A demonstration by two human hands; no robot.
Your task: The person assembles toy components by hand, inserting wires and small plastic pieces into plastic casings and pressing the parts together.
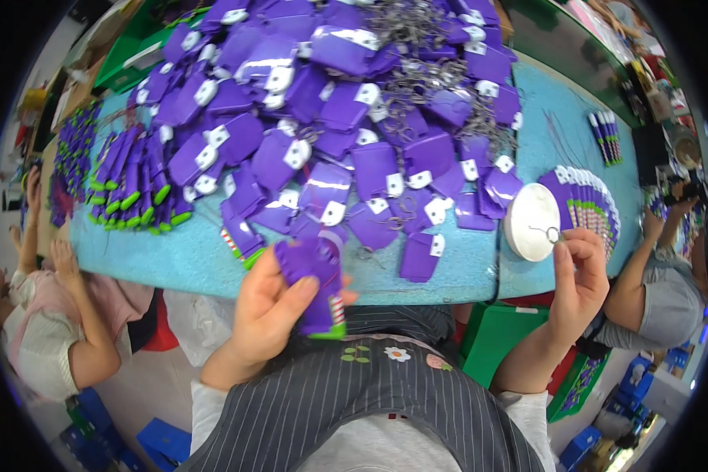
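Observation:
My left hand (266, 311) grips a purple plastic piece (311, 275) with a bright green end and a red-and-white striped strip; a thin red line crosses it. Its fingers wrap round the lower part, just in front of the table edge. Over the near rim of a white bowl (527, 216), my right hand (578, 275) has thumb and forefinger pinched together at a small wire ring (553, 234). A bent wire end sticks out leftward from the ring. In front of both hands lies a large heap of flat purple pieces (354, 169) with white dotted ends.
Tangled metal wire hooks (417, 86) lie on the heap. Green-tipped purple pieces (134, 181) are piled at the left, and a fanned row (586, 197) lies right of the bowl. A green crate (499, 334) stands below the table. Co-workers sit at left (55, 315) and right (669, 291).

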